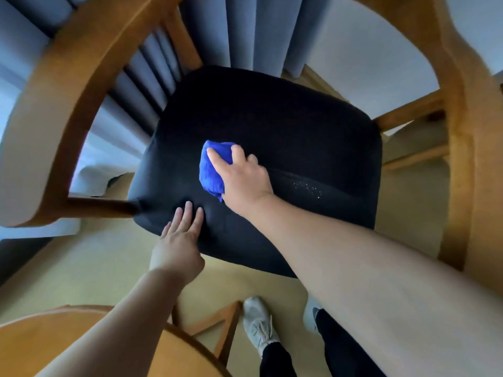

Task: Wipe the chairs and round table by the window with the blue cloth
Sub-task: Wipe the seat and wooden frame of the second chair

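The chair point(460, 148) has a smooth varnished wood frame, a matt black fabric seat point(285, 137); soft blue cloth point(211, 172).

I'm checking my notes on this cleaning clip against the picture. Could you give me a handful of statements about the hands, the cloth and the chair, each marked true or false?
1. The right hand presses the bunched bright blue cloth onto the dark padded chair seat. True.
2. The left hand grips the chair's curved wooden armrest. False: it lies flat and open on the seat's front left part.
3. Pale specks dot the seat to the right of the cloth. True.
4. The cloth is spread out flat. False: it is balled up under the fingers.
5. The edge of a round wooden table shows at the lower left. True.
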Motion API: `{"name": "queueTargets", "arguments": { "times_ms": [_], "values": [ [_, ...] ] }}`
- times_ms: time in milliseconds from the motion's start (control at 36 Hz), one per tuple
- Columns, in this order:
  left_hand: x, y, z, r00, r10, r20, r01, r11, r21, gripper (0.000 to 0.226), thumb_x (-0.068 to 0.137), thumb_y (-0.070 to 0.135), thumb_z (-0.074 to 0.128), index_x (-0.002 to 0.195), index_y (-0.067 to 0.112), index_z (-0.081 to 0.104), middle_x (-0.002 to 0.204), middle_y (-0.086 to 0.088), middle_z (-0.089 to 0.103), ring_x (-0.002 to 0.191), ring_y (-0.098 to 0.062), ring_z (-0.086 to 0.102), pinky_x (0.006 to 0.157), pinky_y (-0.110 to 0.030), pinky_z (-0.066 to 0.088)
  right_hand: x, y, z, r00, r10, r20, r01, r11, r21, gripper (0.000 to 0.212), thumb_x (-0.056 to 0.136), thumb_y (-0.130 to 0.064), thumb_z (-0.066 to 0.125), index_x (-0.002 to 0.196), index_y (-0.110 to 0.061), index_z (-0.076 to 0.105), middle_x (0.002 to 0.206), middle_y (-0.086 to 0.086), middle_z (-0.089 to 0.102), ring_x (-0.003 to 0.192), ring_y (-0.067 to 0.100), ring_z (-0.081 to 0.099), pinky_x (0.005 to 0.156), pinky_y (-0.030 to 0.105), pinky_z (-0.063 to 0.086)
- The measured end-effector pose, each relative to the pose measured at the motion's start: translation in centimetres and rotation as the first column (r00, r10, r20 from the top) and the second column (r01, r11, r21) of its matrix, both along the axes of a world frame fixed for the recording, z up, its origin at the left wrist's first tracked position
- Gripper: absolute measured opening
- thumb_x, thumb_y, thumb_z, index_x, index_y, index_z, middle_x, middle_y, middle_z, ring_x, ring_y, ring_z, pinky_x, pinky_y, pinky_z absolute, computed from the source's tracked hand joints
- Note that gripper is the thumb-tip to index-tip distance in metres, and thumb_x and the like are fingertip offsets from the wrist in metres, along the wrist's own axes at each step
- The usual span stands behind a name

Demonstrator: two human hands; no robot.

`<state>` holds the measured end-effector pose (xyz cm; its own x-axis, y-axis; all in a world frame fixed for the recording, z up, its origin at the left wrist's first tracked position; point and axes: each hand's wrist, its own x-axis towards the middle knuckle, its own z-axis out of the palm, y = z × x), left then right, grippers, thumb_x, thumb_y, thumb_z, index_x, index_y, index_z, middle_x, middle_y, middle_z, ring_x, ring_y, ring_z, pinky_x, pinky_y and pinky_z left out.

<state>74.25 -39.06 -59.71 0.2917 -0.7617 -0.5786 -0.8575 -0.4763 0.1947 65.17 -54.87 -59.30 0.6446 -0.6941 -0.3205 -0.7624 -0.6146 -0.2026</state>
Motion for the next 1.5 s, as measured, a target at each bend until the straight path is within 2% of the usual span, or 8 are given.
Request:
{"name": "queueTargets", "arguments": {
  "times_ms": [250, 500, 750, 889, 972, 1056, 1250, 1500],
  "values": [
    [0.6, 0.5, -0.4, 0.997, -0.071, 0.002, 0.071, 0.995, 0.064, 0.094, 0.072, 0.008, 0.045, 0.150, 0.023, -0.005, 0.157, -0.001, -0.015, 0.145, -0.018, -0.009, 0.117, -0.030, 0.010, -5.7, 0.0, 0.9, 0.992, -0.047, -0.113, 0.048, 0.999, 0.011, 0.091, 0.080, -0.034, 0.072, 0.149, -0.037, 0.013, 0.138, 0.006, 0.029, 0.098, 0.026, 0.045, 0.069, 0.033, 0.036],
    [0.9, 0.5, -0.3, 0.997, -0.082, -0.015, 0.083, 0.993, 0.084, 0.092, 0.073, 0.008, 0.044, 0.150, 0.021, -0.005, 0.157, 0.000, -0.015, 0.145, -0.018, -0.008, 0.116, -0.030, 0.013, -15.1, 0.1, 2.0, 0.940, -0.221, -0.258, 0.226, 0.974, -0.012, 0.092, 0.078, -0.039, 0.071, 0.149, -0.037, 0.011, 0.139, 0.006, 0.027, 0.102, 0.029, 0.046, 0.079, 0.036, 0.045],
    [1.0, 0.6, -0.2, 0.997, -0.062, -0.047, 0.065, 0.995, 0.080, 0.093, 0.073, 0.006, 0.043, 0.150, 0.022, -0.006, 0.157, 0.002, -0.016, 0.145, -0.016, -0.009, 0.116, -0.030, 0.013, -20.2, 0.7, 2.6, 0.787, -0.430, -0.443, 0.443, 0.893, -0.078, 0.089, 0.083, -0.036, 0.066, 0.150, -0.036, 0.007, 0.135, 0.009, 0.030, 0.108, 0.031, 0.048, 0.081, 0.034, 0.043],
    [1.0, 0.8, -0.3, 0.997, -0.052, -0.065, 0.056, 0.996, 0.068, 0.094, 0.073, 0.006, 0.043, 0.150, 0.022, -0.007, 0.157, 0.001, -0.017, 0.145, -0.017, -0.010, 0.117, -0.031, 0.011, -22.0, 0.2, 2.5, 0.626, -0.651, -0.429, 0.700, 0.712, -0.059, 0.067, 0.086, -0.018, 0.055, 0.146, -0.025, 0.024, 0.129, 0.017, 0.041, 0.108, 0.037, 0.050, 0.076, 0.036, 0.040],
    [1.1, 0.9, -0.2, 0.994, -0.048, -0.095, 0.051, 0.998, 0.031, 0.094, 0.072, 0.005, 0.043, 0.151, 0.023, -0.004, 0.157, 0.003, -0.016, 0.145, -0.016, -0.010, 0.116, -0.030, 0.014, -21.7, 0.3, 3.3, 0.527, -0.715, -0.459, 0.773, 0.628, -0.090, 0.086, 0.084, -0.030, 0.067, 0.150, -0.033, 0.013, 0.135, 0.014, 0.033, 0.108, 0.038, 0.053, 0.080, 0.035, 0.045],
    [1.7, 1.3, 0.6, 0.992, -0.032, -0.120, 0.030, 0.999, -0.017, 0.093, 0.070, 0.003, 0.042, 0.151, 0.029, 0.002, 0.157, 0.008, -0.013, 0.145, -0.011, -0.007, 0.112, -0.027, 0.023, -19.9, 0.9, 4.5, 0.604, -0.701, -0.380, 0.722, 0.683, -0.111, 0.088, 0.083, -0.039, 0.067, 0.151, -0.036, 0.011, 0.136, 0.011, 0.030, 0.103, 0.036, 0.055, 0.082, 0.035, 0.045],
    [1.8, 2.6, 2.6, 0.993, -0.116, -0.013, 0.113, 0.986, -0.121, 0.078, 0.078, 0.008, 0.043, 0.150, 0.017, 0.015, 0.159, -0.001, 0.006, 0.145, -0.017, 0.001, 0.116, -0.027, 0.008, -9.9, 3.8, 5.0, 0.901, -0.409, -0.143, 0.415, 0.910, 0.015, 0.092, 0.078, -0.036, 0.068, 0.150, -0.034, 0.012, 0.135, 0.005, 0.030, 0.108, 0.028, 0.046, 0.079, 0.033, 0.041],
    [3.1, 6.7, 4.2, 0.999, -0.045, 0.027, 0.047, 0.995, -0.091, 0.076, 0.080, 0.009, 0.048, 0.149, 0.020, 0.021, 0.157, 0.002, 0.016, 0.145, -0.016, 0.009, 0.115, -0.029, 0.015, -0.8, 8.0, 2.3, 0.981, -0.164, -0.103, 0.172, 0.983, 0.065, 0.095, 0.078, -0.037, 0.073, 0.150, -0.032, 0.011, 0.135, 0.012, 0.030, 0.100, 0.028, 0.046, 0.068, 0.033, 0.036]
  ]
}}
